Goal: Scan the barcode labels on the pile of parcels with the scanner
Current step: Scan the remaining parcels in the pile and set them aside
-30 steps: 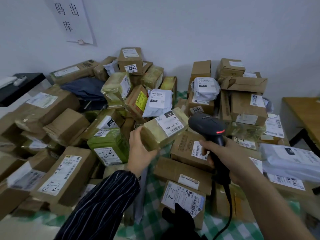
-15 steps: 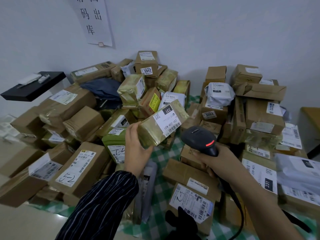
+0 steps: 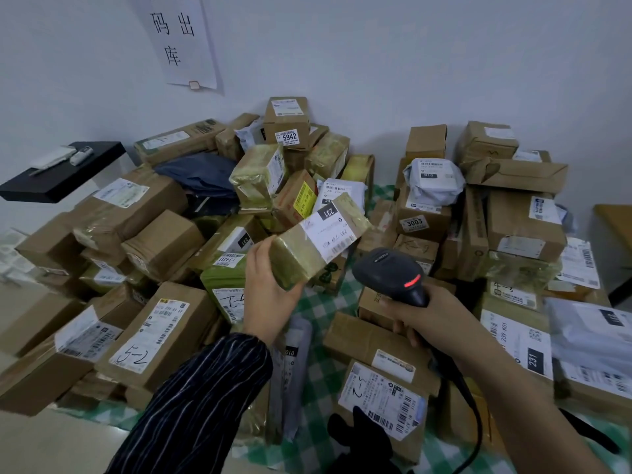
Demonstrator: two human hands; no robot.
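My left hand [image 3: 270, 295] grips the tilted parcel [image 3: 318, 241] and my right hand [image 3: 420, 319] clasps the scanner [image 3: 390, 271]; the slanted label [image 3: 333, 234] could misread.

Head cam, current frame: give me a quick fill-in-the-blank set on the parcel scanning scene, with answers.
1. The left hand holds a tape-wrapped parcel whose black tag reads ____.
2. The light on the scanner, gripped by the right hand, glows ____.
3. The box topping the pile carries a sticker numbered ____.
4. The checked cloth under the parcels is white and ____.
Missing words: 231; red; 5942; green.
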